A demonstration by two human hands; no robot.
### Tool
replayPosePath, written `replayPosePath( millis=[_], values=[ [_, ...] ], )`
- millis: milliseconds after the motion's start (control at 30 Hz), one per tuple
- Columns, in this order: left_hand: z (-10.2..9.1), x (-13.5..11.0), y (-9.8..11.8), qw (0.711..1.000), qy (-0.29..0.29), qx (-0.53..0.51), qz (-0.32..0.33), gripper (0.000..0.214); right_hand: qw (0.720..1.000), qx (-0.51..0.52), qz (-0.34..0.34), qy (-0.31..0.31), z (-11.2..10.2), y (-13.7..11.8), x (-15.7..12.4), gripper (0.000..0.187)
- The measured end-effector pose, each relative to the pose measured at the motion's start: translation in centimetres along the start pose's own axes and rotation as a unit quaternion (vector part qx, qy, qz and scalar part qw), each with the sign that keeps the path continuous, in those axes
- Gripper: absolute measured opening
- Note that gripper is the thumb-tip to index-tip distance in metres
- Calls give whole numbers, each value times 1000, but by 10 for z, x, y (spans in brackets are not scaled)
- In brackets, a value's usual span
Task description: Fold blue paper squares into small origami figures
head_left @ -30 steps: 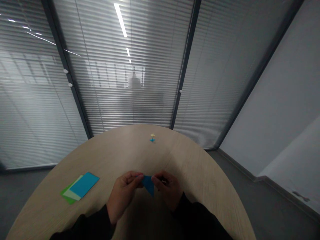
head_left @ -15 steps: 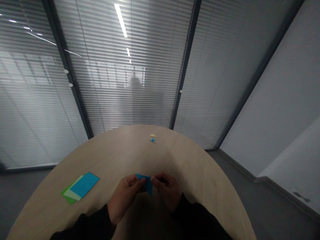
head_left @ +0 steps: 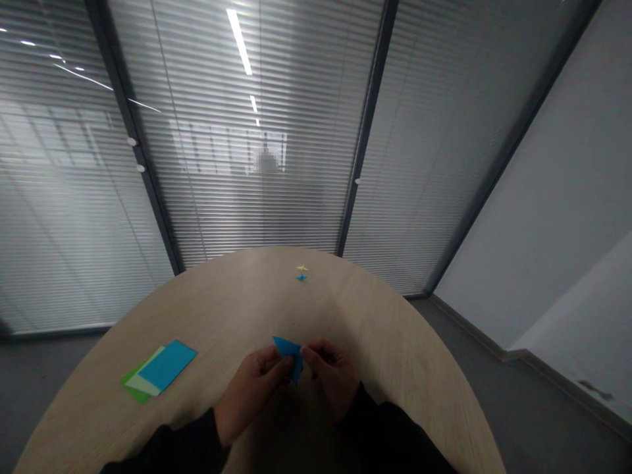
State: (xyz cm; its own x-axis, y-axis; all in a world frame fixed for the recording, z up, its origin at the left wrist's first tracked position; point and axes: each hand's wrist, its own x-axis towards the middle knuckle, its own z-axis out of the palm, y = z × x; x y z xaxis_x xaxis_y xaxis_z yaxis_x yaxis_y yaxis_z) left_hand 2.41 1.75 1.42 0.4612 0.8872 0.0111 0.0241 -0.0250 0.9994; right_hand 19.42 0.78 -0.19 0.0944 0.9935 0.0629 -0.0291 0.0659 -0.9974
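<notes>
Between my two hands, above the near part of the table, is a folded piece of blue paper (head_left: 288,346) with a pointed corner sticking up to the left. My left hand (head_left: 254,388) pinches it between thumb and fingers from the left. The thumb and fingertips of my right hand (head_left: 333,375) pinch its right edge. Part of the paper is hidden behind my left thumb and fingers.
The round wooden table (head_left: 395,349) fills the lower view. At left lies a fanned stack of blue and green paper sheets (head_left: 168,366). Near the far edge sit a small yellow folded paper figure (head_left: 301,268) and a blue one (head_left: 301,277). Behind stands a glass partition with blinds (head_left: 276,204).
The blue paper has turned a little in my hands, and its pointed left corner now stands higher. My left hand has shifted slightly right. Both hands keep their pinch.
</notes>
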Motion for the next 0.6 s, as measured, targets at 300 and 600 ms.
replayPosePath(
  millis=[300,600],
  values=[
    [3,-1,5,999,-32,27,3,37,1000,19,12,21,3,2,-1,34],
    [5,0,2,999,-29,29,-6,31,998,15,3,58,3,2,0,36]
  ],
)
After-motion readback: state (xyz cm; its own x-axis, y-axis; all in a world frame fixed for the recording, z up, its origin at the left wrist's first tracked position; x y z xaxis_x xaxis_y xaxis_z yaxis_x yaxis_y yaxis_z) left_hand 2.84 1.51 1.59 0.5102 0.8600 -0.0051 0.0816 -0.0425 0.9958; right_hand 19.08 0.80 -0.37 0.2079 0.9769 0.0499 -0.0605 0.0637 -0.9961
